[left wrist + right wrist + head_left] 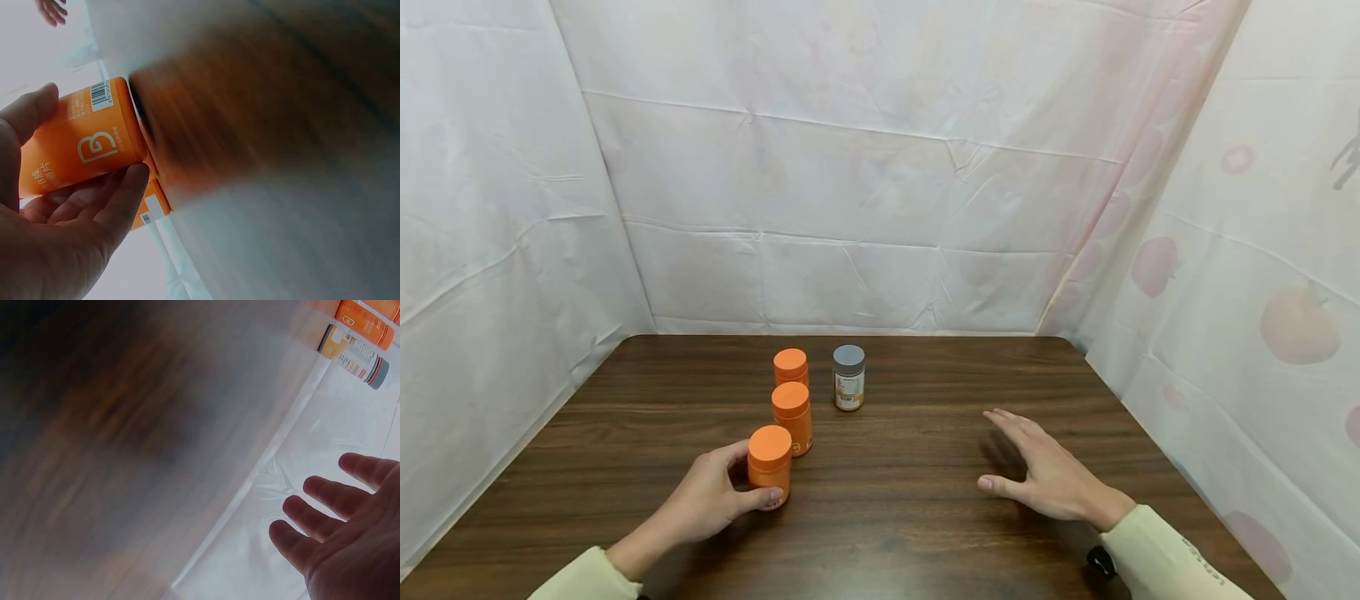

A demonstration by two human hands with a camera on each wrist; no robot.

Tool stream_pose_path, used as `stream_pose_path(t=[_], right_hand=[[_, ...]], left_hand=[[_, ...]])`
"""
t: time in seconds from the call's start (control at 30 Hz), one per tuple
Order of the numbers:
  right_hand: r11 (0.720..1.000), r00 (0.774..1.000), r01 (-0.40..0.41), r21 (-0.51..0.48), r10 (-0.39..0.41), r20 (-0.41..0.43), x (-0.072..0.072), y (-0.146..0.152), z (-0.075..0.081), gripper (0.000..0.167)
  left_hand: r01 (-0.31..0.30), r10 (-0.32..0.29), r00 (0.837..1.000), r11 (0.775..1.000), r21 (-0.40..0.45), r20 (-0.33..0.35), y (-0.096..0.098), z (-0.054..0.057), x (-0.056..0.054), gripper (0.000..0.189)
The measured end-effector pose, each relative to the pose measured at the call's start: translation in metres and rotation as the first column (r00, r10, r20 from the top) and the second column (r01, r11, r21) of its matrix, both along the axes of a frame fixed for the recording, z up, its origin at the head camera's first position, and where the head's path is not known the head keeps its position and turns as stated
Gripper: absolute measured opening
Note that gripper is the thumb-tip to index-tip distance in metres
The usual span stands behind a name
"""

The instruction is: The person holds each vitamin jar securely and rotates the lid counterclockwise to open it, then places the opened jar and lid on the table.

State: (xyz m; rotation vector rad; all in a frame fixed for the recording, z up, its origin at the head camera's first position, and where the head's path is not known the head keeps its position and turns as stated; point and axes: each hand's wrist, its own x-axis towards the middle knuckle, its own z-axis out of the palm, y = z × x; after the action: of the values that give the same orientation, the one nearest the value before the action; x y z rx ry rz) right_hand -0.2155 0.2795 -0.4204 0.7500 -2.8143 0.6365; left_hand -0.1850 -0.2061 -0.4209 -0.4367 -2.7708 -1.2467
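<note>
My left hand [700, 498] grips an upright orange pill bottle [770, 471] with an orange lid, thumb on its near side and fingers behind. The left wrist view shows white print and a barcode on this bottle [94, 128], its base close to the tabletop. Just behind stand a second orange bottle [794, 423] and a third orange bottle [791, 367], partly hidden by the one before it. Off to the right, my right hand [1048, 473] holds nothing, its fingers extended and spread from the thumb, over the table. The right wrist view shows four fingers [290, 540] apart.
A white bottle with a grey lid [849, 385] stands right of the rear orange bottles. All are on a dark wood-grain table [910, 467]. White sheeting [850, 183] hangs along the table's back and both sides, with faint fruit prints on the right.
</note>
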Motion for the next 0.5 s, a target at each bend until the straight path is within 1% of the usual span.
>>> stream_pose_path(t=[0.3, 0.4, 0.5], right_hand=[[1.000, 1.000, -0.006, -0.003, 0.006, 0.013, 0.000, -0.002, 0.000, 0.091], [1.000, 1.000, -0.009, -0.006, 0.010, 0.018, 0.000, -0.003, 0.000, 0.090], [1.000, 1.000, -0.018, -0.011, 0.019, 0.024, 0.001, -0.005, 0.001, 0.089]], left_hand=[[0.087, -0.088, 0.996, 0.996, 0.035, 0.006, 0.011, 0.000, -0.001, 0.059], [0.104, -0.104, 0.994, 0.994, 0.040, 0.011, 0.015, 0.001, -0.001, 0.058], [0.108, -0.108, 0.994, 0.993, 0.038, 0.012, 0.019, 0.001, -0.001, 0.057]])
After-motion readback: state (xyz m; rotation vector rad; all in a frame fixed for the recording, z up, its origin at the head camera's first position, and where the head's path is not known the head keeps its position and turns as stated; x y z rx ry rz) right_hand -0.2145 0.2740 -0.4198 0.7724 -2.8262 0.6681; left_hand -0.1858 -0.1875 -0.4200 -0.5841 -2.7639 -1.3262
